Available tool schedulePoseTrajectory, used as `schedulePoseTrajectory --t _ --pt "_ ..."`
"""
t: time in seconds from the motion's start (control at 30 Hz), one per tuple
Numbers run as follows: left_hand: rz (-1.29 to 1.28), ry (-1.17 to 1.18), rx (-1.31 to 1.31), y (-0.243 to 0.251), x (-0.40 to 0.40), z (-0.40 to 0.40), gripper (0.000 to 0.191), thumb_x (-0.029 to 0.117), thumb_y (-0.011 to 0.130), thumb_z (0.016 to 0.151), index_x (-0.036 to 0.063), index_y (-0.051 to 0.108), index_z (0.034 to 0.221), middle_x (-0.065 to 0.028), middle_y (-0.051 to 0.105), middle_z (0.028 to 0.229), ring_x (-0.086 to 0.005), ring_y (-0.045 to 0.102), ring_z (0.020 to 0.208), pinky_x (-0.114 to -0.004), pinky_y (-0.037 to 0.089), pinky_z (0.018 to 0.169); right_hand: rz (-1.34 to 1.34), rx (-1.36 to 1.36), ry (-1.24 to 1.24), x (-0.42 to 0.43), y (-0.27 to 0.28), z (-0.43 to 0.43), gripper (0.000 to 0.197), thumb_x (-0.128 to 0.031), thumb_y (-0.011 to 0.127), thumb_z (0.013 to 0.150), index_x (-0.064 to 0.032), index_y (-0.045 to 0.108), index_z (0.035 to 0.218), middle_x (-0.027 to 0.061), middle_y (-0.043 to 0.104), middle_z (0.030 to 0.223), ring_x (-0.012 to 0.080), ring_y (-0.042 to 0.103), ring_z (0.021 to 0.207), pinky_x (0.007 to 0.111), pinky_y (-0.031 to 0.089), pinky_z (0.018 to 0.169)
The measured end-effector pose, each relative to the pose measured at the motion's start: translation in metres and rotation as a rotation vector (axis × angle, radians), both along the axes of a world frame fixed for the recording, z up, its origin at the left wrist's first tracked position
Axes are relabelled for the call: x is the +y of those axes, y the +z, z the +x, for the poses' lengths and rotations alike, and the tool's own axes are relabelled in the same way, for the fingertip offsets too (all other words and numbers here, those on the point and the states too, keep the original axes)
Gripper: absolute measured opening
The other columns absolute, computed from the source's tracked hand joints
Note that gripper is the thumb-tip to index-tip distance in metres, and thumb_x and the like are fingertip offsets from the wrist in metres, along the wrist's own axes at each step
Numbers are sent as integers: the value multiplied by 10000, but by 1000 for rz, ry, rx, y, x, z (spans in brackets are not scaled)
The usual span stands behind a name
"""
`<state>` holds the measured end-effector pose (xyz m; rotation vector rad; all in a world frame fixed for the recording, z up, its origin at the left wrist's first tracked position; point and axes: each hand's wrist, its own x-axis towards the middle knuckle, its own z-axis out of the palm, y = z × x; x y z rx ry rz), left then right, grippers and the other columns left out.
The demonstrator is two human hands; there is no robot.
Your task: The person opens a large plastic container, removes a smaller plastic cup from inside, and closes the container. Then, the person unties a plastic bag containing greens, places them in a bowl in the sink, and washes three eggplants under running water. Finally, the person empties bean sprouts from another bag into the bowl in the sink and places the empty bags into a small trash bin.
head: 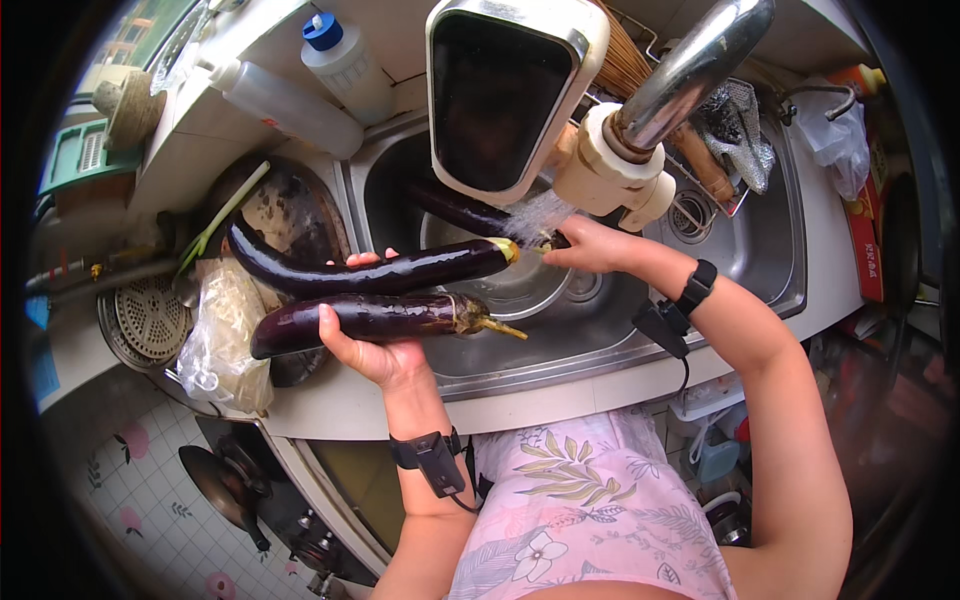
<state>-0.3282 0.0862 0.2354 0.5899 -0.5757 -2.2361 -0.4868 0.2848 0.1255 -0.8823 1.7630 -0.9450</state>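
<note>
Two glossy dark purple eggplants lie across my left hand (pixel 375 356). The upper, curved eggplant (pixel 375 279) rests against the fingers, and my thumb presses on the lower, straighter eggplant (pixel 397 316), whose dry stem points right. At the stem end of a third eggplant (pixel 461 211), my right hand (pixel 604 246) has its fingers closed, partly hidden by splashing water (pixel 536 216). That eggplant lies above a metal bowl (pixel 536 300) in the left sink basin (pixel 480 367). Water runs from a white faucet attachment (pixel 615 161) with a black panel (pixel 502 97) on a chrome spout (pixel 690 75).
Two plastic bottles (pixel 292 105) are behind the sink. Left of it are a plastic bag (pixel 225 345), a green onion (pixel 229 210) and a perforated metal steamer plate (pixel 154 315). A wire rack (pixel 694 184) is in the right basin (pixel 772 247). A gas stove (pixel 300 510) is at lower left.
</note>
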Motion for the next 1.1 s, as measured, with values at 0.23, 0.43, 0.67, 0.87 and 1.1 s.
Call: schedulePoseTrajectory --t 0.23,0.43,0.67,0.87,1.1 --pt "-15 -65 -112 -17 21 -36 434 333 569 746 22 484 1036 -102 528 1004 -247 499 962 -381 388 918 47 300 -200 0 0 5 272 -215 531 820 -17 534 1005 173 581 972 286 559 922 368 433 769" --pt "-245 -66 -241 -36 37 -54 471 364 575 754 39 494 1085 -67 537 1040 -208 505 989 -348 383 908 -98 422 -169 4 75 26 347 -290 617 719 -18 585 932 181 599 735 347 588 732 395 461 622" --pt "-281 -65 -171 -35 56 -73 532 258 574 743 40 400 1196 -67 471 1134 -195 476 1039 -336 372 924 -171 507 -272 -34 66 28 356 -170 682 664 -48 555 974 124 597 823 318 572 803 371 464 689" --pt "-175 -57 -187 -27 43 -76 534 347 569 743 26 441 1150 -76 491 1107 -200 482 1030 -345 377 919 -270 493 -325 -47 86 22 373 -291 677 694 -86 566 984 100 613 865 295 580 836 356 461 708" --pt "-184 -92 -169 -14 39 -77 480 381 564 732 47 480 1066 -60 503 1048 -195 484 1010 -340 365 924 -437 453 -289 -52 95 18 366 -320 672 712 -46 602 946 120 621 863 261 596 827 341 458 711"
